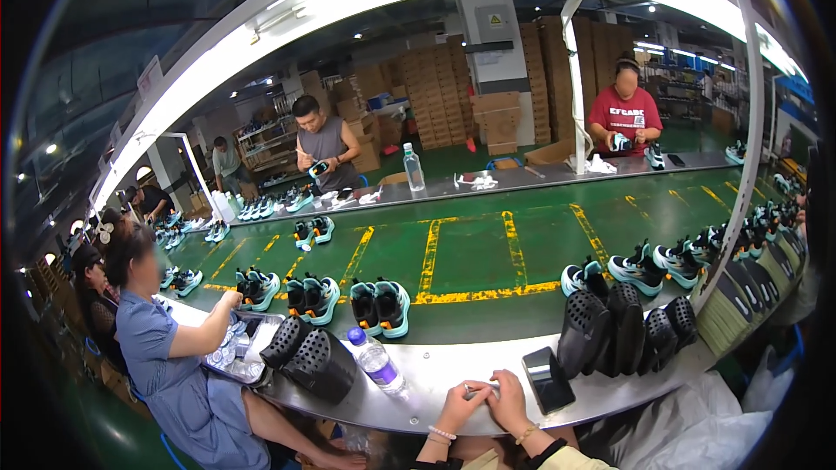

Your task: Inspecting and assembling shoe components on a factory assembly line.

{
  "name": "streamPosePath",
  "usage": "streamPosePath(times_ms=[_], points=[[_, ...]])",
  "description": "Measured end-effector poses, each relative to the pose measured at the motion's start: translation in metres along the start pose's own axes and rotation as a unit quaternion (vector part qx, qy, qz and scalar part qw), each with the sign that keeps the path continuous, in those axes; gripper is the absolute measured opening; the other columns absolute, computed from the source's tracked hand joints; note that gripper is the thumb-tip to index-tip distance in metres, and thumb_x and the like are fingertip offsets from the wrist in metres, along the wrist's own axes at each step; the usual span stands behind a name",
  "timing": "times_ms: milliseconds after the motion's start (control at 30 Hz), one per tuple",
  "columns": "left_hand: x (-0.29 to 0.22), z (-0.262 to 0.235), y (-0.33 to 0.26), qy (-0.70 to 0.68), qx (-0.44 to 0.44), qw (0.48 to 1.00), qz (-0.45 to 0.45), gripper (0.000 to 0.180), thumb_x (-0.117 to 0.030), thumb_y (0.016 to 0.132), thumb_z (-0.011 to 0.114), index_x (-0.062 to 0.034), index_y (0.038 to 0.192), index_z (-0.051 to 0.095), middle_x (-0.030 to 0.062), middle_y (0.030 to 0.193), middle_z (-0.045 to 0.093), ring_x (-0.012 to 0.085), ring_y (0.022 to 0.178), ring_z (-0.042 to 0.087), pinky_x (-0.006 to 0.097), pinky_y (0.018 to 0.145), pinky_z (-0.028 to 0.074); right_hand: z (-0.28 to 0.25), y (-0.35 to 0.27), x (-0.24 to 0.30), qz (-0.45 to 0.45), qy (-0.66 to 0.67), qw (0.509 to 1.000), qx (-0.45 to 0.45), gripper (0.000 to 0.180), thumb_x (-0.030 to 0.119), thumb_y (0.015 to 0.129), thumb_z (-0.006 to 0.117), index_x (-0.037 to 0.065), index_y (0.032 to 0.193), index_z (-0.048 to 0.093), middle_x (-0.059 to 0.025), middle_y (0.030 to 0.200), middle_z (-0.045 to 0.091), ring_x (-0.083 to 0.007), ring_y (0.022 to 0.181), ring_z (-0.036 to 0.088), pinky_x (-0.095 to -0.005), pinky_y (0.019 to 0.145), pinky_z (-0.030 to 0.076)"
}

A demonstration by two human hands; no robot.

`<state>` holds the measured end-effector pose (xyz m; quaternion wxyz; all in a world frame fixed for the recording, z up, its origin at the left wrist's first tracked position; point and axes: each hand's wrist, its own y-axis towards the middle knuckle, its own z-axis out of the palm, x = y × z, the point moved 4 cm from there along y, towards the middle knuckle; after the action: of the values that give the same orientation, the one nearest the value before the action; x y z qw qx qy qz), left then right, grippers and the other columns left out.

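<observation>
My left hand [457,406] and my right hand [508,399] rest together on the metal bench edge [435,374], fingers pinched around a small thin object I cannot make out. A black phone [548,379] lies just right of my right hand. A clear water bottle [376,359] lies tilted to the left of my left hand. Several black perforated shoe pieces [623,331] stand behind the phone.
A green conveyor belt [470,248] with yellow lines carries pairs of black and teal sneakers [380,305]. A seated person in blue [165,357] works at my left beside more black shoe pieces [313,359]. Two people stand across the belt. Cardboard boxes are stacked behind.
</observation>
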<state>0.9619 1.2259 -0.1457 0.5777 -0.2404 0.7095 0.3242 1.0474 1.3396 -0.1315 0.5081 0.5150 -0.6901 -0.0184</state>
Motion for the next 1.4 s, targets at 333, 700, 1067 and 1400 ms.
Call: streamPosePath(times_ms=[333, 700, 1067, 1400], points=[[0.005, 0.003, 0.002, -0.026, -0.004, 0.999, -0.036, 0.016, -0.008, 0.094, 0.066, 0.0045, 0.103, 0.07, 0.0076, 0.097, 0.073, 0.011, 0.09, 0.066, 0.026, 0.082, 0.053, -0.002, -0.001, -0.006, 0.016, 0.017, 1.0, 0.014, 0.031, 0.011, 0.079, 0.073, 0.002, 0.105, 0.058, -0.0197, 0.111, 0.062, -0.0412, 0.117, 0.054, -0.0469, 0.101, 0.043], [0.004, 0.009, 0.005, -0.002, 0.0, 1.0, -0.015, 0.016, -0.009, 0.096, 0.064, 0.005, 0.103, 0.07, 0.0068, 0.096, 0.073, 0.0102, 0.09, 0.065, 0.025, 0.081, 0.052, -0.005, 0.0, -0.012, 0.012, 0.014, 1.0, 0.015, 0.032, 0.014, 0.08, 0.073, 0.002, 0.105, 0.058, -0.0196, 0.111, 0.062, -0.0423, 0.117, 0.054, -0.0482, 0.101, 0.042], [0.0, 0.014, 0.007, -0.024, 0.009, 0.999, -0.023, 0.016, -0.008, 0.097, 0.062, 0.0051, 0.1, 0.07, 0.0066, 0.095, 0.073, 0.0101, 0.088, 0.063, 0.025, 0.082, 0.051, -0.007, -0.001, -0.018, 0.001, 0.003, 1.0, 0.019, 0.03, 0.015, 0.078, 0.075, 0.003, 0.102, 0.06, -0.0187, 0.116, 0.063, -0.0411, 0.12, 0.053, -0.0472, 0.104, 0.042], [0.005, 0.021, 0.009, -0.024, -0.003, 0.999, -0.031, 0.016, -0.008, 0.098, 0.061, 0.0053, 0.101, 0.069, 0.008, 0.098, 0.073, 0.0107, 0.09, 0.064, 0.026, 0.083, 0.052, -0.011, 0.0, -0.025, 0.003, -0.005, 1.0, 0.016, 0.029, 0.019, 0.08, 0.075, 0.003, 0.1, 0.061, -0.0189, 0.115, 0.064, -0.041, 0.119, 0.054, -0.0473, 0.103, 0.042]])
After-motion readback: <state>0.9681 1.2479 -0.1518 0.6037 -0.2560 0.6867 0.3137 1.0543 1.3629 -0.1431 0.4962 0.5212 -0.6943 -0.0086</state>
